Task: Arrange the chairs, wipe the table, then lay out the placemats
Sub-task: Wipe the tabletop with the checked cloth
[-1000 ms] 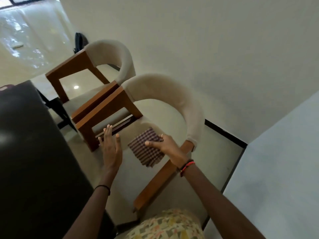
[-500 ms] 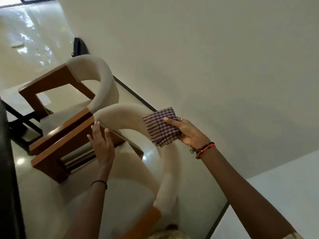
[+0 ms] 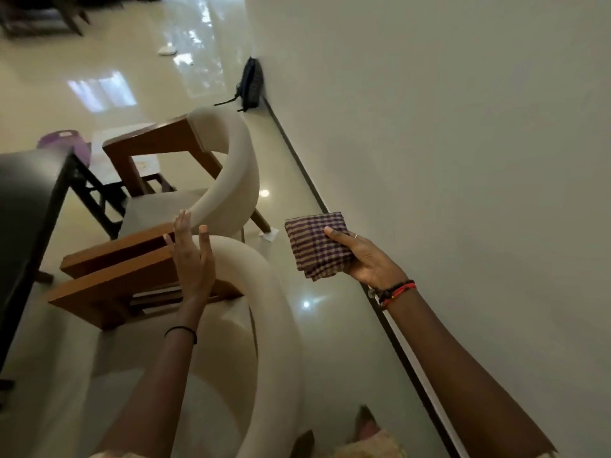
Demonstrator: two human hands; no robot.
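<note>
Chair-back (image 3: 261,292) of the near chair curves just beyond your left hand (image 3: 193,259), whose fingers (image 3: 181,231) are spread flat and empty against it, so that hand is nearer, while your right hand (image 3: 360,259) grips the folded checked cloth (image 3: 314,246) off to the right.

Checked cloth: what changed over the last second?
The right hand picked the checked cloth up off the near chair seat and now holds it in the air beside the chair, toward the wall. The left hand stayed open and empty over the chair.
</note>
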